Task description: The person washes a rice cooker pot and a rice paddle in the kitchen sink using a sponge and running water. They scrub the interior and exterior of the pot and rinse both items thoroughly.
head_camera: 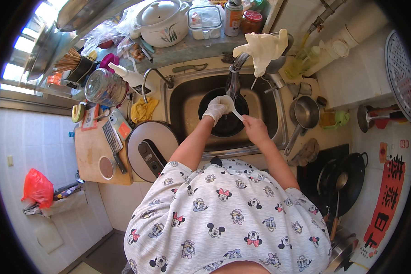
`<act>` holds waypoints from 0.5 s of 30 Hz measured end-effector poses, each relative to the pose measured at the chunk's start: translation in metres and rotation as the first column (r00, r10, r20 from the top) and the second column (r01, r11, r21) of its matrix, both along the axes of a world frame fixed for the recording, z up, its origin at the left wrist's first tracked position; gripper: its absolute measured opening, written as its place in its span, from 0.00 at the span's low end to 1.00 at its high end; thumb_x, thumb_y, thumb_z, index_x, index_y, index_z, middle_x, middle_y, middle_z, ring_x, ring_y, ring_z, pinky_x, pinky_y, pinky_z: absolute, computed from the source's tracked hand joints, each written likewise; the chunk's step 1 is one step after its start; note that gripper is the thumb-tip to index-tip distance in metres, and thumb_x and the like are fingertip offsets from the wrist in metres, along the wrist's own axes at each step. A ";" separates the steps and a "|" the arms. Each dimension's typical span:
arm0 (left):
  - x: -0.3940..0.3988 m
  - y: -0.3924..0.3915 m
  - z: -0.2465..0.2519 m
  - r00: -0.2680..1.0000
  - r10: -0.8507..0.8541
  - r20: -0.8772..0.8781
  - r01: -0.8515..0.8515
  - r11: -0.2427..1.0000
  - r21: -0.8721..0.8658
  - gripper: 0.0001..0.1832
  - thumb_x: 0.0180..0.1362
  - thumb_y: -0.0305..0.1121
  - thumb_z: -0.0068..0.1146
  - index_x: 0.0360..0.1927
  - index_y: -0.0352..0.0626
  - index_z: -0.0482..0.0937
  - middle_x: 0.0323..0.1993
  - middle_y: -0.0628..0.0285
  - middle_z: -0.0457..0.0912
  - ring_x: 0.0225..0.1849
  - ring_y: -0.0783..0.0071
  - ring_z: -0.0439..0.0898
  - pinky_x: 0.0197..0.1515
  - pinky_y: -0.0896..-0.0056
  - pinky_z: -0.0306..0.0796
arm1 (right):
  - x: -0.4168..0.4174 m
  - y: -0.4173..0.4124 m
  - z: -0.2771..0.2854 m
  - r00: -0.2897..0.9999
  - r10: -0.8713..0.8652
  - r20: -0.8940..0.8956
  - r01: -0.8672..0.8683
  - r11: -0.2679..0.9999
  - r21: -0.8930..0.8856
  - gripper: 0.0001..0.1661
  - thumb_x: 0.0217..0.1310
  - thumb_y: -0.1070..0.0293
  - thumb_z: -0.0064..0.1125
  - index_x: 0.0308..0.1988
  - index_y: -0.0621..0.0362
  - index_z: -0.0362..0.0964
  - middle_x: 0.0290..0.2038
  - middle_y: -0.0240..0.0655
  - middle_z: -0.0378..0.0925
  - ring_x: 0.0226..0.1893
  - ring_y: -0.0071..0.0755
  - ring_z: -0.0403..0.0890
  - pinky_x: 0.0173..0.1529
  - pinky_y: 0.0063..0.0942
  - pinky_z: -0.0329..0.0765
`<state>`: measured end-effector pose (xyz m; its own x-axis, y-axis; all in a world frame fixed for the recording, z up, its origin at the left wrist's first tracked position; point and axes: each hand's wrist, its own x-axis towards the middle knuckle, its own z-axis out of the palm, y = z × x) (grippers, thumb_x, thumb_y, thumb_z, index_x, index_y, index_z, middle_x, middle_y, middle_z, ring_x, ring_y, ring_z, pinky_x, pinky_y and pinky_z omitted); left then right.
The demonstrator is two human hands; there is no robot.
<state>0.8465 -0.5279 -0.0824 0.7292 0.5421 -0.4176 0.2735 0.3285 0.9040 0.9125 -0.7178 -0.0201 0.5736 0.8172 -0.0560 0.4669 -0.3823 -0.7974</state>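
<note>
In the stainless steel sink (pixel 188 120) stands a dark round pan (pixel 226 128) under the running faucet (pixel 235 70). My left hand (pixel 215 109), in a thin whitish glove, is closed around the bowl end of a white spoon (pixel 239 115) over the pan. Bare, my right hand (pixel 256 128) grips the spoon's handle end. A pale rubber glove (pixel 263 48) is draped over the faucet's neck. The underside of the spoon's bowl is partly hidden by my left fingers.
Left of the sink are a yellow cloth (pixel 144 109), a round lid-like appliance (pixel 152 149) and a cutting board (pixel 92 154) with a cleaver (pixel 113 138). Saucepans (pixel 306 113) stand right, near a wok (pixel 352 181). Behind, a shelf holds a lidded white pot (pixel 162 24).
</note>
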 end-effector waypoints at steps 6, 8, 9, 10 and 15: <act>-0.005 0.021 -0.008 0.982 -0.164 0.096 0.067 0.772 0.632 0.18 0.53 0.20 0.52 0.49 0.41 0.77 0.39 0.60 0.81 0.44 0.69 0.80 0.50 0.70 0.71 | -0.003 -0.005 0.019 0.819 0.050 0.572 -0.014 0.998 -0.068 0.12 0.57 0.73 0.49 0.42 0.53 0.74 0.28 0.39 0.75 0.32 0.46 0.79 0.35 0.41 0.76; -0.006 0.021 0.019 0.960 -0.259 0.111 0.094 0.667 0.739 0.20 0.52 0.20 0.52 0.51 0.41 0.76 0.41 0.56 0.81 0.46 0.63 0.79 0.51 0.67 0.71 | 0.004 -0.008 0.019 0.797 0.048 0.602 -0.014 0.998 -0.061 0.13 0.56 0.74 0.50 0.43 0.52 0.73 0.28 0.38 0.74 0.33 0.44 0.79 0.35 0.40 0.76; -0.009 0.023 0.033 0.948 -0.297 0.116 0.093 0.606 0.790 0.21 0.52 0.20 0.52 0.52 0.41 0.76 0.42 0.55 0.81 0.47 0.60 0.79 0.52 0.66 0.71 | 0.005 -0.007 0.020 0.782 0.047 0.621 -0.021 0.999 -0.049 0.14 0.55 0.74 0.50 0.43 0.53 0.74 0.28 0.37 0.74 0.33 0.43 0.79 0.34 0.39 0.76; -0.009 0.027 0.036 0.947 -0.313 0.075 0.108 0.527 0.843 0.24 0.49 0.18 0.51 0.52 0.42 0.76 0.44 0.51 0.80 0.49 0.53 0.77 0.53 0.62 0.70 | 0.006 -0.007 0.022 0.767 0.046 0.639 -0.029 0.999 -0.038 0.14 0.55 0.74 0.50 0.42 0.53 0.74 0.28 0.37 0.74 0.32 0.43 0.79 0.34 0.39 0.76; -0.005 0.030 0.053 0.892 -0.444 -0.082 0.244 0.321 0.915 0.25 0.44 0.16 0.49 0.49 0.44 0.77 0.44 0.52 0.80 0.49 0.49 0.76 0.53 0.57 0.70 | 0.010 0.000 0.031 0.726 0.098 0.681 -0.087 0.995 -0.050 0.13 0.51 0.74 0.51 0.40 0.55 0.74 0.27 0.36 0.74 0.31 0.41 0.79 0.33 0.38 0.76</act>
<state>0.8419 -0.4982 -0.0290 0.9415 0.1992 0.2717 -0.0199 -0.7723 0.6350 0.9225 -0.7179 0.0109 0.3831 0.8706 0.3086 0.9164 -0.3163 -0.2453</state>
